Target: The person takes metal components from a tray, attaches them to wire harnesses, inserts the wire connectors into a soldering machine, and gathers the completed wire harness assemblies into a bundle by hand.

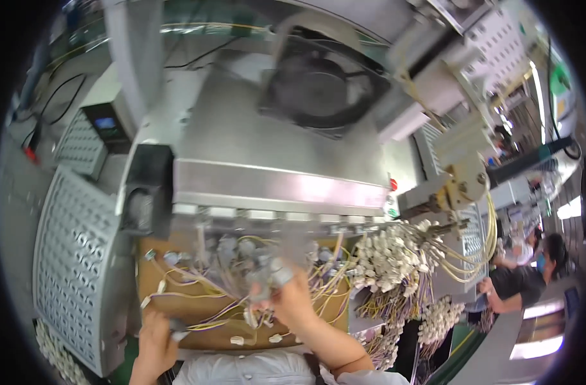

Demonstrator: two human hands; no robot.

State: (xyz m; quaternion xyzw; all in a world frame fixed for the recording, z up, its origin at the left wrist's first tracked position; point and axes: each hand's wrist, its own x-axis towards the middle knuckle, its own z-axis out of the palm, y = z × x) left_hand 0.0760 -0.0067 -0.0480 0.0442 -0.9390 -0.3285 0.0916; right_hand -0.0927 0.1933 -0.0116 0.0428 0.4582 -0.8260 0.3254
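My left hand (155,337) is at the lower left edge of the brown work board (209,314). Its fingers are curled, with a white connector (145,301) at the fingertips and a small grey piece (178,330) beside the thumb; what it grips is unclear. My right hand (294,300), blurred, reaches over the middle of the board, its fingers closed around a greyish-white part (281,272). Yellow and purple wires (200,294) with white connectors lie across the board between both hands. Several grey and clear parts are clustered beyond the right fingers.
Behind the board stands a metal machine housing (241,141) with a black fan (322,90) on top. A black block (148,189) and a perforated grey panel (75,263) are on the left. Bundles of white-connector wires (392,256) hang at right. Farther right, a co-worker (527,282) sits.
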